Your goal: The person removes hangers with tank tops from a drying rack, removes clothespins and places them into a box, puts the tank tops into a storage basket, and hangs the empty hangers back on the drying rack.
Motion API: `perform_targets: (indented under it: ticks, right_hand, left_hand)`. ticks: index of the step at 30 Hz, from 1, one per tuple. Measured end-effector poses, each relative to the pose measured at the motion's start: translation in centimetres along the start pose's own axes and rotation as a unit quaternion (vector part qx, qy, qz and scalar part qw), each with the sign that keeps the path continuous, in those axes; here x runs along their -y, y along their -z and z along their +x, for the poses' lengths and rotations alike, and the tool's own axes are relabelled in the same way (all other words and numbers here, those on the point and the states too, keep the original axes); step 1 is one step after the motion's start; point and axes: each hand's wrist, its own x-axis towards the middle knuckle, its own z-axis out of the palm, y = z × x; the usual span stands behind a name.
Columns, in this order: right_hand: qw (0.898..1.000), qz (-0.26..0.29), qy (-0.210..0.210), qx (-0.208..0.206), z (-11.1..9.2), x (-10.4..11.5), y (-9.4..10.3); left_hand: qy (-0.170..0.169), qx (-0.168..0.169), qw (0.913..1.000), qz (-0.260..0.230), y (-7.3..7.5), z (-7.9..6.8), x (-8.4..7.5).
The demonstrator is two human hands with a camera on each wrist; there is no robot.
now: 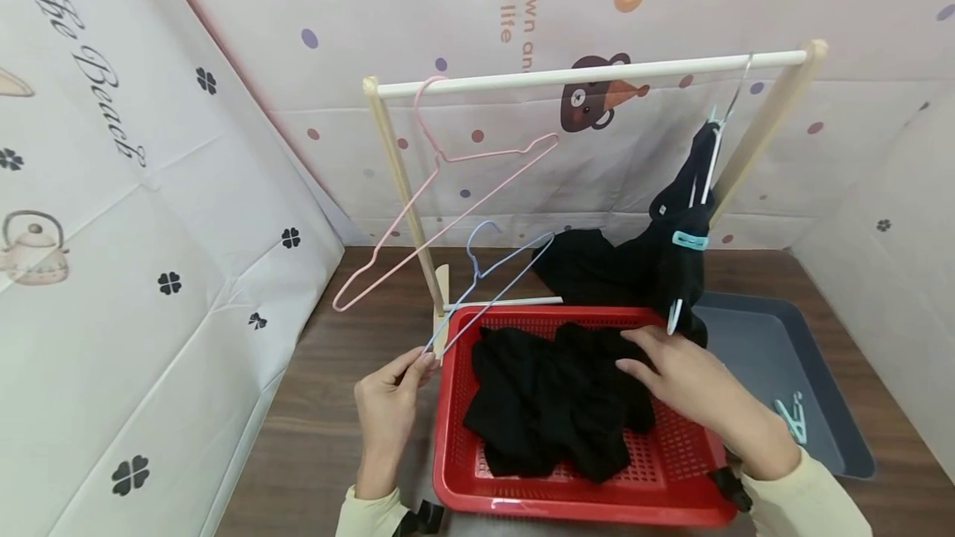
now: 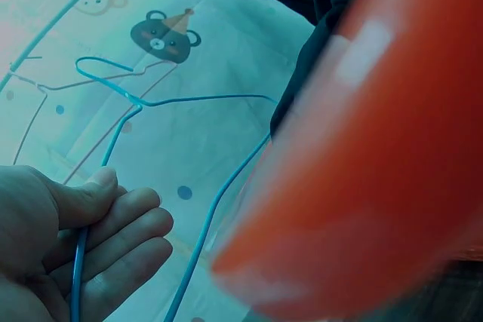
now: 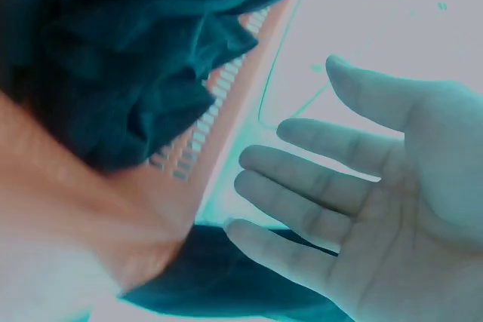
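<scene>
Between thumb and fingers, my left hand (image 1: 391, 400) pinches a blue wire hanger (image 1: 477, 280) by one end, left of the red basket (image 1: 446, 437). Its hook points up and away, as the left wrist view also shows with the blue hanger (image 2: 207, 220) lying across the fingers (image 2: 132, 243). Crumpled black garments (image 1: 552, 396) lie in the basket. Above their right side hovers my right hand (image 1: 690, 375), fingers spread and holding nothing; the right wrist view shows the bare palm (image 3: 392, 239). A pink hanger (image 1: 492, 156) hangs at the rack's left end.
A white-railed wooden rack (image 1: 597, 73) stands behind the basket. At its right, black clothing (image 1: 682, 263) hangs from a hanger with a light-blue clothespin (image 1: 690, 240). A grey tray (image 1: 821, 388) at right holds a pale-green clothespin (image 1: 792, 417).
</scene>
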Motion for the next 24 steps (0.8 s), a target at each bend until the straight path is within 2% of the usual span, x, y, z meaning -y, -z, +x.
perform_targets:
  ticks: [11,16,24]
  right_hand:
    - [0.997,-0.051,-0.06,-0.005,-1.5,-2.0,1.0]
    - [0.993,-0.065,-0.093,-0.014,-2.2,-3.0,0.6]
    - [0.991,-0.052,-0.117,-0.03,-3.1,-4.5,-0.5]
  left_hand:
    - [-0.014,-0.003,0.9999,0.008,-0.1,0.0,-0.5]
    - [-0.018,-0.005,0.9998,0.004,0.1,0.1,-0.7]
    - [-0.026,-0.004,0.9996,-0.006,0.3,0.1,-1.0]
